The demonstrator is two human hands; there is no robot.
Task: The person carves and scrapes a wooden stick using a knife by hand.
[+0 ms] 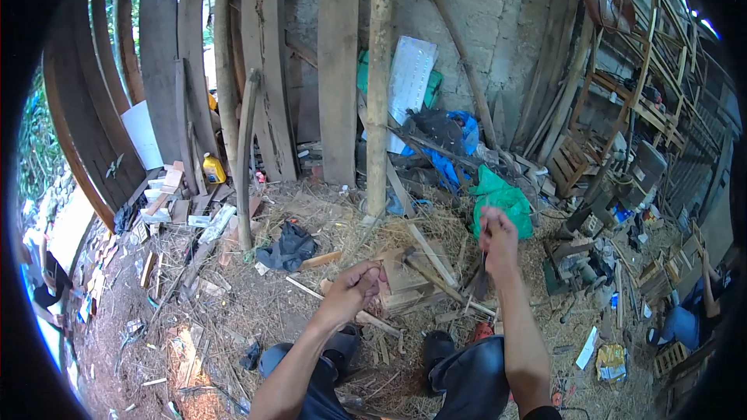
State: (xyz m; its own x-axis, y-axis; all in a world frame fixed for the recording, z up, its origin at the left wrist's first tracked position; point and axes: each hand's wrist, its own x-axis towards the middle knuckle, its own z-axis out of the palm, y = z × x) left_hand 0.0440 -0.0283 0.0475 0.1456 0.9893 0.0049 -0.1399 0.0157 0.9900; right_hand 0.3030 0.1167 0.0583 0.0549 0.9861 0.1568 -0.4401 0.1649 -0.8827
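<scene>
My left hand (355, 289) is raised over the littered ground with its fingers curled together in a pinch. Whatever it may hold is too small to make out. Higher and to the right, my right hand (498, 233) is closed in front of a green plastic bag (510, 201). Below that fist shows a dark, flat, blade-like piece (481, 283); I cannot tell whether the hand grips it. Beneath the two hands lie a wooden board (408, 276) and a stick (434, 275).
Loose scraps and straw cover the ground. A wooden post (379, 93) stands ahead, with a black cloth (288, 247) to its left. A yellow jug (214, 169) is by the planks. At far right sits another person (685, 327), near a cluttered wooden rack (634, 101).
</scene>
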